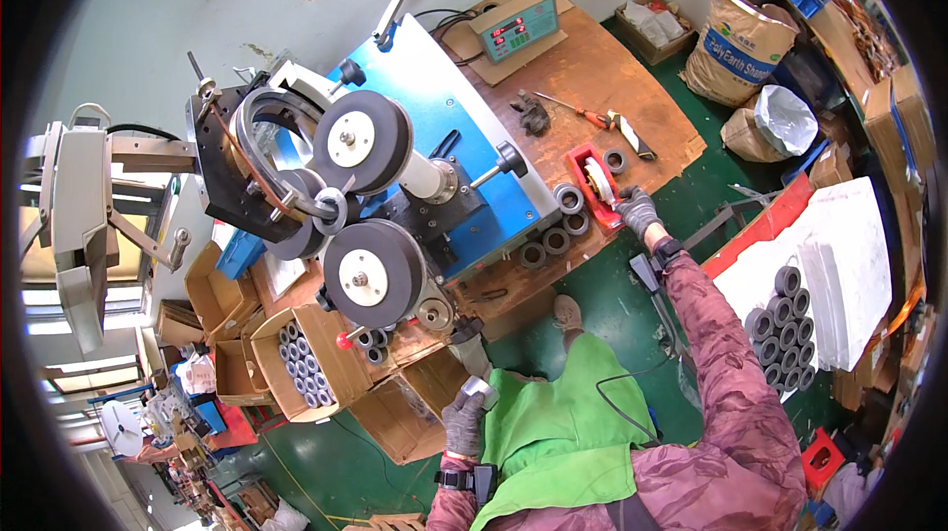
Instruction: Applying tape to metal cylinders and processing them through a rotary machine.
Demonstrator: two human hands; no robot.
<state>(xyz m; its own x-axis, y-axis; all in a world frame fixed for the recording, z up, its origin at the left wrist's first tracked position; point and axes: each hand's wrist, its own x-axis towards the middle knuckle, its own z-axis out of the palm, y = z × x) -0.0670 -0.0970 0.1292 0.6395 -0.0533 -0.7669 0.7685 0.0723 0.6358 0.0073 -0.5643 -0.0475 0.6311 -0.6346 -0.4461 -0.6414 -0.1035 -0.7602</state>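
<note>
My left hand (462, 424), in a grey glove, is closed on a small silvery-grey ring (481, 392) in front of the green apron. Stretched out at the right, my gloved right hand (638, 211) reaches the near end of a red tape dispenser (583, 164). Its fingers are pinched at the tape end, beside the white tape roll (598, 179). Several grey rings (556, 240) stand along the table edge left of the dispenser, and a single ring (614, 161) lies on its far right side.
A blue-topped winding machine (425, 77) with large black rollers (361, 141) fills the middle left. Pliers (632, 136) and a screwdriver (583, 114) lie on the brown table (632, 77). A cardboard box of rings (272, 358) stands left; stacked rings (780, 324) rest on a white surface right.
</note>
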